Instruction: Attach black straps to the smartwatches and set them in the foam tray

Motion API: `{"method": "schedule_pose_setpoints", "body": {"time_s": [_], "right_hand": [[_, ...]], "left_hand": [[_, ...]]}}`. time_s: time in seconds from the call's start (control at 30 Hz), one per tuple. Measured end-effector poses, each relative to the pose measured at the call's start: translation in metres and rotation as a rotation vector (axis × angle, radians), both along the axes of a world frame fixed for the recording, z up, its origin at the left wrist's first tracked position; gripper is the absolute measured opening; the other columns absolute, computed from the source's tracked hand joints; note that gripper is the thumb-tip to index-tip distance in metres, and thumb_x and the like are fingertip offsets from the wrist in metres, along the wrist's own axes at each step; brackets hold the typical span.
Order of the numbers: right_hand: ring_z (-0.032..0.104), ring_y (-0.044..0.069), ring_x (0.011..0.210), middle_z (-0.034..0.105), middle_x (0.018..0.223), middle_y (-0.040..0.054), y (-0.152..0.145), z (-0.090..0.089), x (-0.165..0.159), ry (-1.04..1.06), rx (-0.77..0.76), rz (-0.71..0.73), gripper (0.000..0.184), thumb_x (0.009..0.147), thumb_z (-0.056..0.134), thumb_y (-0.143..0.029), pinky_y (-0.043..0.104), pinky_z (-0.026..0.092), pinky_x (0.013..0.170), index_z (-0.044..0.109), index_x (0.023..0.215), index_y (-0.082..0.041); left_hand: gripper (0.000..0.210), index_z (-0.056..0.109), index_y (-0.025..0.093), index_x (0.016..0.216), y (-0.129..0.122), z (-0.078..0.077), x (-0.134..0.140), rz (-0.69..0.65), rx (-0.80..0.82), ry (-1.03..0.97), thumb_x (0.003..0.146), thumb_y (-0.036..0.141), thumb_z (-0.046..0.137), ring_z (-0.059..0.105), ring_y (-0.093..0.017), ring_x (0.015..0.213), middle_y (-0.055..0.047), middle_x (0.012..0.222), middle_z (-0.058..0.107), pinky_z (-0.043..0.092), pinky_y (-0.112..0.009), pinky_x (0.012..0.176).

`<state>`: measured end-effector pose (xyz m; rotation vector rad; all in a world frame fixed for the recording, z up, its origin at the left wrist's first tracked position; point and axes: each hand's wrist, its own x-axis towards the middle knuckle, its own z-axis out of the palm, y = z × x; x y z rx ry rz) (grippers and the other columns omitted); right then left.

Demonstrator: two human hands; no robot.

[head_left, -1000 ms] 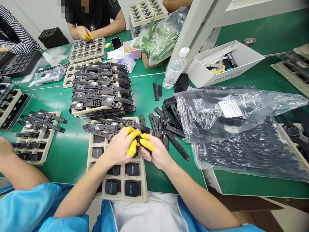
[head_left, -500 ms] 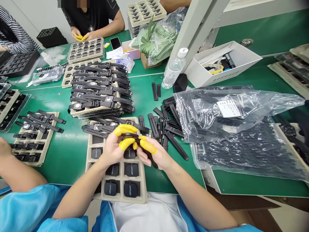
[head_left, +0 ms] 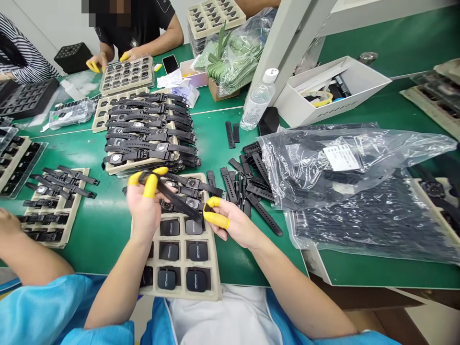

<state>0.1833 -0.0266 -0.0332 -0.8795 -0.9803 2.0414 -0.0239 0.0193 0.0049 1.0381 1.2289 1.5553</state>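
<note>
My left hand (head_left: 143, 201), with yellow finger cots, is closed on one end of a black watch strap (head_left: 178, 201). From there the strap slants down to the right, over the cream tray (head_left: 214, 275). My right hand (head_left: 228, 218), also in yellow finger cots, pinches a dark piece at the strap's lower end; whether a watch body is in the left fingers is hidden. Below the hands, the tray's pockets hold black square watch bodies (head_left: 197, 251). Strapped watches (head_left: 192, 183) lie across its far end. Loose black straps (head_left: 261, 213) are heaped right of the tray.
Trays stacked with strapped watches (head_left: 151, 132) stand ahead. At right lie clear bags of black straps (head_left: 359, 211), near a water bottle (head_left: 259, 98) and a white box (head_left: 334, 96). Another tray (head_left: 68, 225) and a co-worker's arm (head_left: 32, 249) are at left; another person works opposite.
My hands have moved apart: the left went left and up with the strap, which now stretches out between them. The person opposite has spread their hands across a tray.
</note>
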Motion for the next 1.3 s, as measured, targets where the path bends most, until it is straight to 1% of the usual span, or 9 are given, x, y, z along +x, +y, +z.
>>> {"method": "schedule_pose_setpoints", "body": {"time_s": [0.1,0.17,0.23,0.3,0.4,0.63,0.87,1.07,1.3], "right_hand": [[0.042,0.007,0.040,0.057,0.061,-0.0079,-0.002,0.000,-0.004,0.007,0.045,-0.078,0.036,0.089,0.074,-0.051,0.021,0.028,0.041,0.054,0.094,-0.021],[0.043,0.007,0.040,0.058,0.061,-0.0075,-0.003,-0.001,-0.007,0.017,0.062,-0.077,0.037,0.089,0.074,-0.052,0.021,0.029,0.041,0.055,0.096,-0.021],[0.043,0.008,0.041,0.058,0.059,-0.0075,-0.004,-0.003,-0.009,0.024,0.075,-0.055,0.038,0.090,0.073,-0.053,0.022,0.030,0.042,0.056,0.097,-0.020],[0.041,0.008,0.040,0.057,0.056,-0.0074,-0.005,-0.005,-0.009,0.037,0.080,-0.036,0.037,0.091,0.070,-0.053,0.022,0.029,0.042,0.057,0.095,-0.019],[0.038,0.008,0.039,0.055,0.052,-0.0074,-0.006,-0.007,-0.009,0.072,0.060,-0.033,0.033,0.093,0.068,-0.049,0.023,0.026,0.042,0.057,0.091,-0.019],[0.032,0.007,0.036,0.051,0.048,-0.0091,-0.006,-0.004,-0.011,0.171,-0.022,-0.127,0.026,0.090,0.068,-0.043,0.022,0.026,0.039,0.055,0.087,-0.021],[0.030,0.007,0.036,0.049,0.046,-0.0098,-0.004,0.000,-0.010,0.240,-0.100,-0.137,0.025,0.087,0.071,-0.040,0.020,0.025,0.037,0.056,0.089,-0.021],[0.027,0.006,0.035,0.047,0.045,-0.0102,-0.002,0.001,-0.009,0.273,-0.149,-0.159,0.024,0.085,0.073,-0.039,0.018,0.024,0.036,0.058,0.088,-0.020],[0.025,0.006,0.036,0.045,0.045,-0.0100,-0.003,0.002,-0.010,0.284,-0.205,-0.144,0.026,0.084,0.075,-0.040,0.018,0.022,0.036,0.058,0.085,-0.020]], "left_hand": [[0.036,0.059,0.020,0.123,-0.010,-0.010,0.009,-0.365,-0.160,0.198,0.096,0.042,0.069,0.074,-0.015,0.064,-0.011,0.121,0.076,0.055,-0.022,0.045],[0.035,0.062,0.021,0.133,-0.018,-0.017,0.014,-0.548,-0.063,0.429,0.099,0.028,0.061,0.077,-0.018,0.082,-0.010,0.126,0.075,0.064,-0.026,0.062],[0.043,0.063,0.022,0.138,-0.022,-0.024,0.015,-0.613,0.158,0.657,0.096,0.013,0.054,0.074,-0.021,0.109,-0.009,0.131,0.072,0.065,-0.034,0.089],[0.053,0.061,0.022,0.142,-0.023,-0.027,0.014,-0.629,0.339,0.807,0.093,0.005,0.049,0.066,-0.023,0.128,-0.010,0.136,0.069,0.059,-0.039,0.107],[0.059,0.056,0.023,0.147,-0.022,-0.026,0.011,-0.657,0.422,0.889,0.093,0.002,0.045,0.063,-0.022,0.130,-0.012,0.137,0.065,0.057,-0.038,0.108],[0.055,0.053,0.023,0.149,-0.021,-0.022,0.012,-0.668,0.431,0.883,0.098,0.005,0.045,0.061,-0.022,0.128,-0.013,0.135,0.063,0.055,-0.037,0.108],[0.052,0.049,0.024,0.152,-0.024,-0.024,0.014,-0.676,0.421,0.850,0.103,0.010,0.040,0.058,-0.023,0.128,-0.013,0.134,0.060,0.054,-0.039,0.109],[0.051,0.039,0.021,0.159,-0.021,-0.012,0.010,-0.835,0.430,0.798,0.107,0.023,0.038,0.053,-0.025,0.131,-0.016,0.139,0.053,0.050,-0.044,0.114],[0.050,0.041,0.018,0.155,-0.020,-0.016,0.010,-0.756,0.519,0.941,0.105,0.019,0.039,0.055,-0.025,0.126,-0.016,0.133,0.056,0.053,-0.042,0.109]]}}
